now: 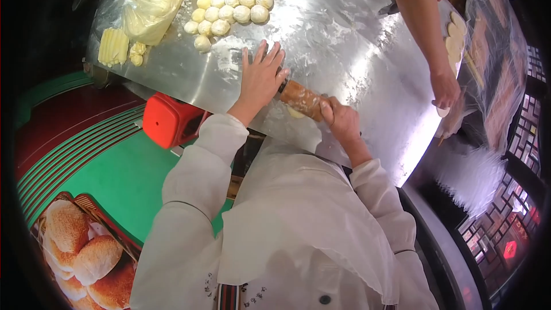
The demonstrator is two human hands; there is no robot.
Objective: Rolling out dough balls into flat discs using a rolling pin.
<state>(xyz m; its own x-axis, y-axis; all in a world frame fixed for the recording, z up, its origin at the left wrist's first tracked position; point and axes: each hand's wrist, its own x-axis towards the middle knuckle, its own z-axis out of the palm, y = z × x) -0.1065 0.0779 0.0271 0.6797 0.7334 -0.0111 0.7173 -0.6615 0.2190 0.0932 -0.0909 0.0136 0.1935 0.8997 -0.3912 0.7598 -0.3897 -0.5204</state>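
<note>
A floury wooden rolling pin point(301, 98) lies slantwise near the front edge of the steel table point(206, 69). Under its barrel a pale piece of dough point(295, 112) shows in part. My right hand point(342, 119) is wrapped around the pin's right end. At the other end my left hand point(260, 78) has its fingers spread, and its thumb lies over the dark handle; whether the palm touches the table is hard to tell. Beyond my left hand several flour-dusted dough balls point(241, 13) sit in rows, with one ball point(202, 44) nearest to me.
A plastic bag of dough point(153, 6), a ridged yellow block point(113, 46) and a small yellow lump point(137, 54) stand at the left. Another person's hand point(445, 88) holds a pale dough piece point(442, 112) at the right edge. A red stool point(161, 120) is below the table.
</note>
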